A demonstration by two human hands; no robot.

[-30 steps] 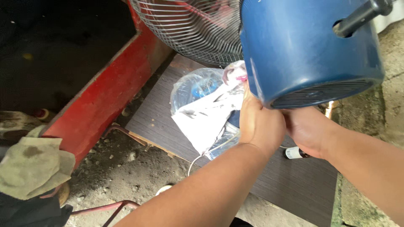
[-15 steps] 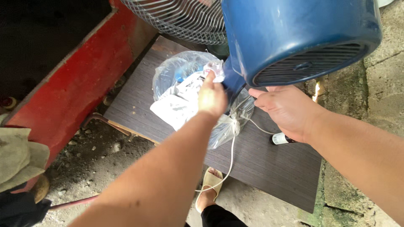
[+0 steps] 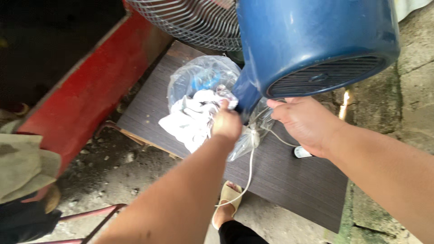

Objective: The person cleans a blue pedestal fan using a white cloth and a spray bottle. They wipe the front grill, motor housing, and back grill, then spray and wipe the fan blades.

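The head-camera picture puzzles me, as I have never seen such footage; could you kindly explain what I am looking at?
The picture comes from a camera worn on a person's head, looking down, so the two bare arms reaching in from below are that person's own. The left hand grips a clear plastic bag stuffed with white cloth or paper. The right hand is under the blue motor housing of an electric fan, whose wire grille shows at the top; whether it grips anything I cannot tell. A white cord hangs down by the bag. Everything sits over a dark board lying on rough ground, beside a red frame. The person's sandalled foot shows below.
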